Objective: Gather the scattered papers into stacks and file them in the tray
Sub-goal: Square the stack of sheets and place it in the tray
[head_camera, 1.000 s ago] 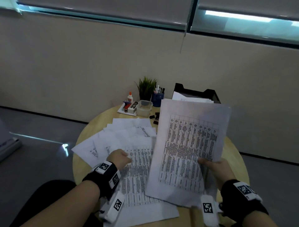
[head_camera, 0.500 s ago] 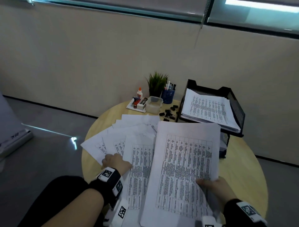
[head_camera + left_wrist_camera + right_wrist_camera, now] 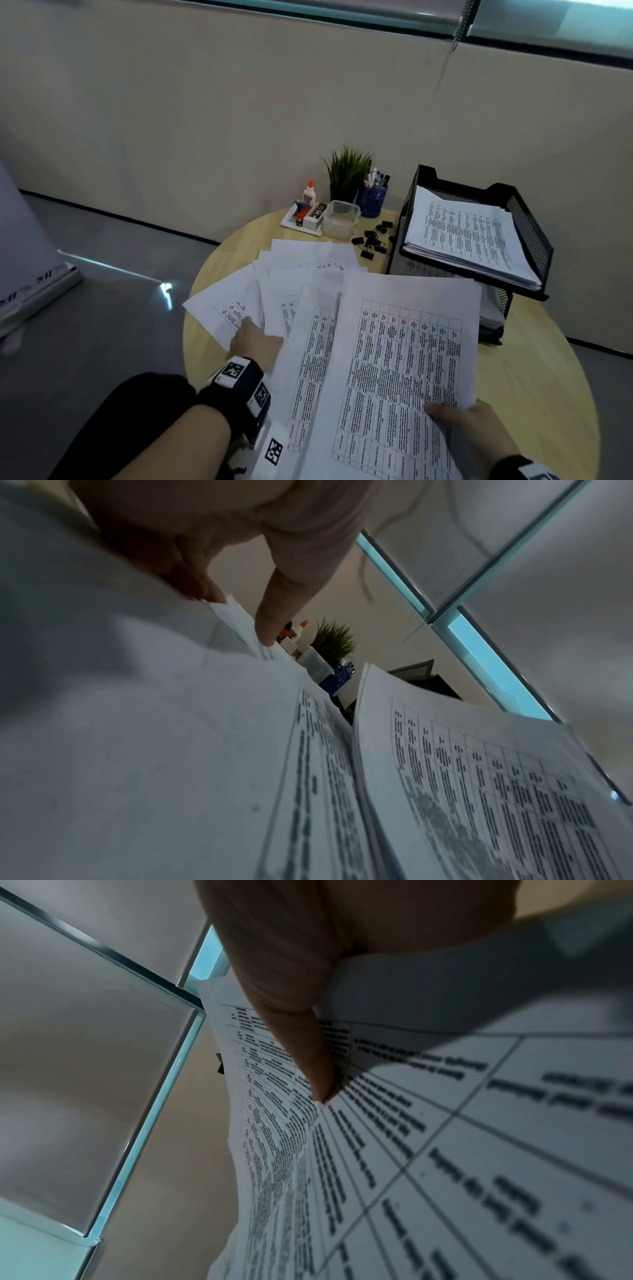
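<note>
My right hand (image 3: 455,421) grips a stack of printed sheets (image 3: 404,370) by its lower right edge, thumb on top, held over the near side of the round table (image 3: 534,383); the right wrist view shows the thumb (image 3: 308,1053) pressing the stack (image 3: 445,1123). Scattered papers (image 3: 301,284) fan out across the table's left half. My left hand (image 3: 255,337) rests on them, and in the left wrist view its fingertips (image 3: 267,631) pinch the lifted corner of a sheet (image 3: 236,620). A black mesh tray (image 3: 527,226) at the back right holds a pile of papers (image 3: 462,236).
At the table's far edge stand a small plant (image 3: 347,171), a blue pen cup (image 3: 373,200), a clear plastic box (image 3: 340,219), a glue bottle (image 3: 309,193) and a white dish of small items (image 3: 303,219). Black binder clips (image 3: 373,240) lie beside the tray.
My right hand has lowered the stack from upright in front of the tray to a flatter hold near me. The left hand slid left and forward to the leftmost sheets. The head view shifted left.
</note>
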Action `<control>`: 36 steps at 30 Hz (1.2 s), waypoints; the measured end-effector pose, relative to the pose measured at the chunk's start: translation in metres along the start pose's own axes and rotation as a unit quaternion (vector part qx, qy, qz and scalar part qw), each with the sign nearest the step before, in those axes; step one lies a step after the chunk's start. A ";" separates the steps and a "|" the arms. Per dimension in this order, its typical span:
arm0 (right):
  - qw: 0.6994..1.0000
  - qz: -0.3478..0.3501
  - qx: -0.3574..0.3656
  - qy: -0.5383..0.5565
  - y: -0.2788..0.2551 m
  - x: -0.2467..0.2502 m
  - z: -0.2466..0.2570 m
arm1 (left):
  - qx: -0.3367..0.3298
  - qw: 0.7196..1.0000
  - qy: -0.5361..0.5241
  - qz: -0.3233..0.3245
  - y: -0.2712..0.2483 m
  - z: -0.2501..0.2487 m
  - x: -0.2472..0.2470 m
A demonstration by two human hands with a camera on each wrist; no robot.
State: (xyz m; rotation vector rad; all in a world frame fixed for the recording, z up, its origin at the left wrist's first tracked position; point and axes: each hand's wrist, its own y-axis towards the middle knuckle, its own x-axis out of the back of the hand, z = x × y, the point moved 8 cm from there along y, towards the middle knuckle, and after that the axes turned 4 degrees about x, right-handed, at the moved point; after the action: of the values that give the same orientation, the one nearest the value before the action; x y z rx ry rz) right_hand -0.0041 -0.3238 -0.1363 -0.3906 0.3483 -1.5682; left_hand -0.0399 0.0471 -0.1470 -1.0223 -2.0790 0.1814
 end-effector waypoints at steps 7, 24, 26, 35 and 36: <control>0.998 0.049 -0.017 0.030 -0.001 -0.008 0.002 | -0.071 0.994 -0.066 0.052 -0.005 -0.017 -0.007; 0.996 0.090 0.022 0.015 -0.005 -0.021 0.013 | -0.064 0.933 -0.273 0.226 -0.037 -0.013 -0.049; 0.995 0.090 0.031 0.000 -0.009 -0.022 0.016 | -0.114 0.923 -0.282 0.237 -0.043 -0.018 -0.047; 0.990 0.095 0.087 -0.050 -0.004 -0.030 0.025 | -0.142 0.907 -0.336 0.211 -0.052 -0.022 -0.017; 0.990 0.101 0.088 -0.044 -0.005 -0.035 0.026 | -0.134 0.906 -0.344 0.208 -0.051 -0.021 -0.013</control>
State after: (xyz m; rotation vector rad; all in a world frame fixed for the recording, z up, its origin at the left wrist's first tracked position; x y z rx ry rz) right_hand 0.0046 -0.2884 -0.1118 -0.2767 0.1727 -1.3668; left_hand -0.0513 -0.0007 -0.1186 -1.7644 -2.5192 0.5511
